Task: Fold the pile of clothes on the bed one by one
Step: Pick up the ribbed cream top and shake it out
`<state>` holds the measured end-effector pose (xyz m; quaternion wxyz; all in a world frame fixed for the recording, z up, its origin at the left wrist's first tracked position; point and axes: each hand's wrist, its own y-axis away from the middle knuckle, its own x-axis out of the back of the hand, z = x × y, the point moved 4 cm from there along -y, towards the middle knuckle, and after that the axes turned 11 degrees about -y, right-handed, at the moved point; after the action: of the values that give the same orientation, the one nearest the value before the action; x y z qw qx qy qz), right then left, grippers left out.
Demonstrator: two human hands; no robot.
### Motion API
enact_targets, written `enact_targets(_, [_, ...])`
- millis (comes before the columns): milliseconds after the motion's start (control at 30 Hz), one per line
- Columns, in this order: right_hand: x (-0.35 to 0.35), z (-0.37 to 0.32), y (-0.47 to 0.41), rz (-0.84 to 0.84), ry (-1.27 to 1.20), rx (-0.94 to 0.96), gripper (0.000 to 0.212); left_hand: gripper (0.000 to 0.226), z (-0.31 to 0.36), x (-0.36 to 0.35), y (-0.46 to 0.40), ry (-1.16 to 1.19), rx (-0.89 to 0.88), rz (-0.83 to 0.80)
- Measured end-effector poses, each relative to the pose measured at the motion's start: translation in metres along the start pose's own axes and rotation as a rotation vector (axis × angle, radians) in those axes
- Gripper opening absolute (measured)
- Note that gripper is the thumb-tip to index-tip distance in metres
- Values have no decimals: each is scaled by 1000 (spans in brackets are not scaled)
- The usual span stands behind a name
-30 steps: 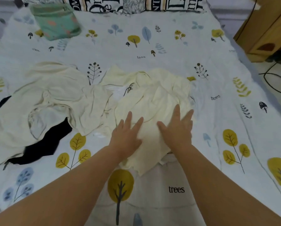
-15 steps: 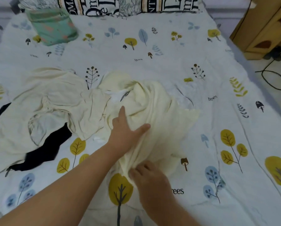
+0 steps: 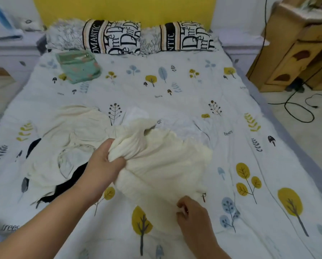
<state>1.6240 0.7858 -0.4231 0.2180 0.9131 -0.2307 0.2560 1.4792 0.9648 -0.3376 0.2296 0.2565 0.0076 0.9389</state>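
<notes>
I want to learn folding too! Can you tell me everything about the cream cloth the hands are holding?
The cream garment looks like soft, thin, finely ribbed cloth, pale yellow-white and crumpled. It lies on the printed bedsheet near the bed's middle, beside a pile of unfolded clothes. The left hand grips a bunched handful at its left side, lifting it a little. The right hand pinches its near edge.

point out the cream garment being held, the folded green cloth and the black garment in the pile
cream garment point(image 3: 162, 165), head view, middle of its bunched body
folded green cloth point(image 3: 80, 66), head view, centre of its top face
black garment point(image 3: 70, 182), head view, exposed part under the pale clothes
</notes>
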Motion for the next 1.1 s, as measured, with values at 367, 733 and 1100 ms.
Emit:
enact_targets(367, [152,-188,58,509,-469,281,23,43,169,131,51,51,-142,174])
enact_targets(733, [244,-342,163,529,-652,421,25,96,252,231,129,-256,-381,113])
enact_targets(1100, [269,-387,229,594,-347,537,19,24,303,289,207,-449,-521,379])
